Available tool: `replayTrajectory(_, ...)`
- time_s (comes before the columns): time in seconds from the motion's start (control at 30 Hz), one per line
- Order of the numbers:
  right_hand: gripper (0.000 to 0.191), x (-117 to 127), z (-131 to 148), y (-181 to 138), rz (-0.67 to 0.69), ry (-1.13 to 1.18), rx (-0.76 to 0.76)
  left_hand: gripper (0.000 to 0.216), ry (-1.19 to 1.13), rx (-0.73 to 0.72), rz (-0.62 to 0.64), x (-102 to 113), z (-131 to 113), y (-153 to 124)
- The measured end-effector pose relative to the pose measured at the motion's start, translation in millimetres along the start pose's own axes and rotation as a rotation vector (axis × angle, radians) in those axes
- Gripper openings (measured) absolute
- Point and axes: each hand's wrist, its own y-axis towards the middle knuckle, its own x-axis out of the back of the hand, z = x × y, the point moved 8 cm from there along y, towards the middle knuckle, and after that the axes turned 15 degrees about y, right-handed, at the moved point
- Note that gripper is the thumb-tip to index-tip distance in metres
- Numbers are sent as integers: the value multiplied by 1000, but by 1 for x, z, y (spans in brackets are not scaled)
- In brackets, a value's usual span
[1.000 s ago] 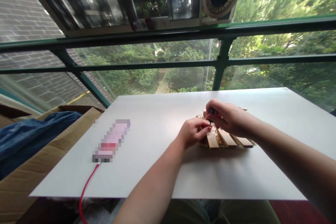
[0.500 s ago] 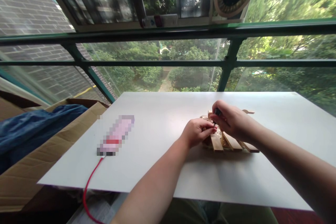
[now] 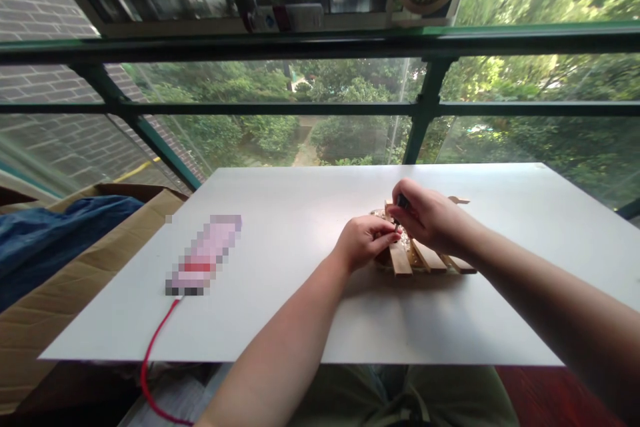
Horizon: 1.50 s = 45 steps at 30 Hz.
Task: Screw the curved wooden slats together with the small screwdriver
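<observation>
My right hand (image 3: 425, 212) is closed around the black handle of a screwdriver (image 3: 402, 201), held with its thin shaft pointing down. My left hand (image 3: 361, 240) pinches with thumb and fingertips close to the lower end of the shaft. Whatever sits between those fingertips is too small to make out. Beneath both hands lies a wooden piece with several slats (image 3: 429, 257), their near ends sticking out toward me. Wood shavings or small bits (image 3: 406, 235) show between the slats, and my hands cover the far left part.
The white table (image 3: 280, 300) carries a blurred-out pinkish phone-like object (image 3: 210, 250) with a red cable (image 3: 150, 357) running off the near edge. A small flat wooden piece (image 3: 461, 200) lies behind my right hand. A cardboard box (image 3: 95, 267) with blue cloth stands left. Green railing (image 3: 270, 47) runs behind.
The whole view has shifted, so the table and hands appear farther left and slightly higher. Both hands keep the same hold at the wooden piece.
</observation>
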Motion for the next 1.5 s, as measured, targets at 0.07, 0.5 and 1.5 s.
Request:
replayTrajectory(0.07,14,0,1,0,-7,6,11,24,6,4,-1,0,0,0)
replayTrajectory(0.5,20,6,5,-6,-24,9,-18,24,-25,12,-10,-2,5,0)
replayTrajectory(1.5,41,34,38,24,192,-558,-51,22,-92,1,-67,3,-2,-4)
